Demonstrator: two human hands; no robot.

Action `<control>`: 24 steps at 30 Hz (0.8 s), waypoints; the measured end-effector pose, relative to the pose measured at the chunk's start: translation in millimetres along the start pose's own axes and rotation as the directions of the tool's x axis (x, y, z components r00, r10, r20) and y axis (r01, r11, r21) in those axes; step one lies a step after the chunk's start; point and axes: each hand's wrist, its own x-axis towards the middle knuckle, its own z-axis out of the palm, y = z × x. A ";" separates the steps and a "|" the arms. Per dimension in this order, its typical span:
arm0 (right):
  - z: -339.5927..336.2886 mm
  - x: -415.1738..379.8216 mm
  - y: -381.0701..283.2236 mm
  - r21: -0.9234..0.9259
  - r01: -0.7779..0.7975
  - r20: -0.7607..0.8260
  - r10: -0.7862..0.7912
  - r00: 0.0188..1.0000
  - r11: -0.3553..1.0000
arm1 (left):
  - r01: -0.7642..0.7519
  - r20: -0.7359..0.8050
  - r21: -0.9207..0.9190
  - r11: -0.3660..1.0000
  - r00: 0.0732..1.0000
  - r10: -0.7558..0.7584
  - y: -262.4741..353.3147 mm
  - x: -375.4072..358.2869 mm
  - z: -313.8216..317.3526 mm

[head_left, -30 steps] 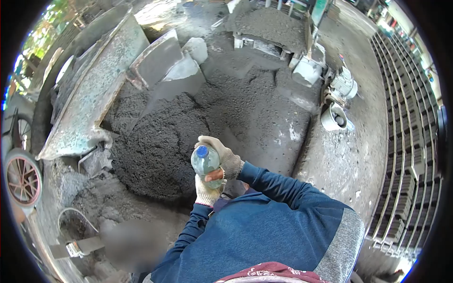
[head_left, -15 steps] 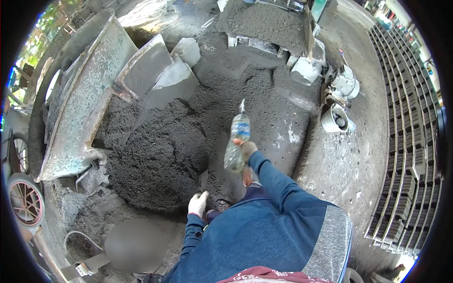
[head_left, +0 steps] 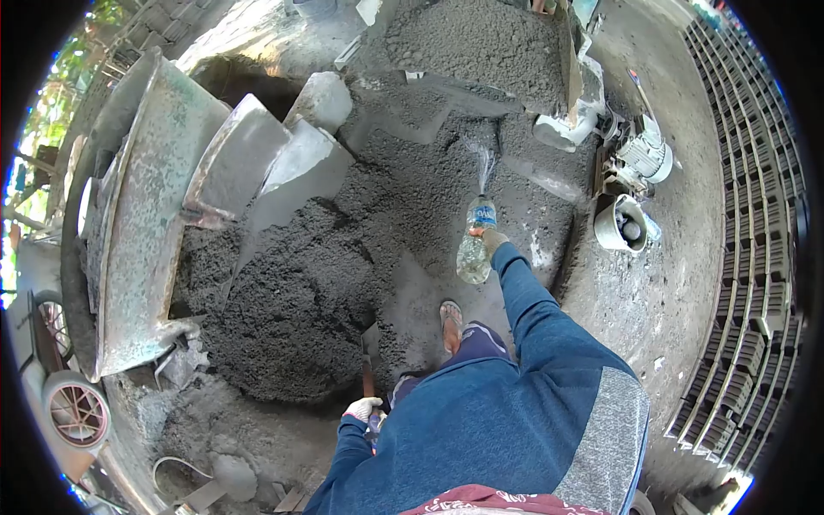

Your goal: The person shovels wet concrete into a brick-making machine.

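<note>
A clear plastic bottle [head_left: 475, 263] with a blue label is gripped in my right hand [head_left: 495, 241], which wears a glove. Water [head_left: 484, 163] sprays from the bottle's top onto the dark, damp mix beyond it. My left hand [head_left: 362, 408], in a pale glove, is closed around the handle of a shovel [head_left: 368, 378] near my left leg. The shovel's metal end rests against the edge of a big heap of dark grey mix [head_left: 292, 300]; part of it is hidden there.
A tilted, worn metal trough [head_left: 150, 223] stands at the left, with grey slabs [head_left: 236, 159] beside it. Wheels [head_left: 77, 412] are at the lower left. To the right are a motor [head_left: 644, 157], a bucket [head_left: 620, 225] and racks of blocks [head_left: 747, 257]. More mix [head_left: 472, 47] lies at the back.
My right hand has moved the bottle to the right and forward, and water now sprays from it in a wide jet. My left hand sits lower in view, with more of the shovel showing.
</note>
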 end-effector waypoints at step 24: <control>101.6 -14.8 -48.7 -0.933 0.332 0.343 -0.063 0.937 -0.140 | -0.153 0.102 -0.050 0.987 0.982 0.158 9.6 129.0 -27.3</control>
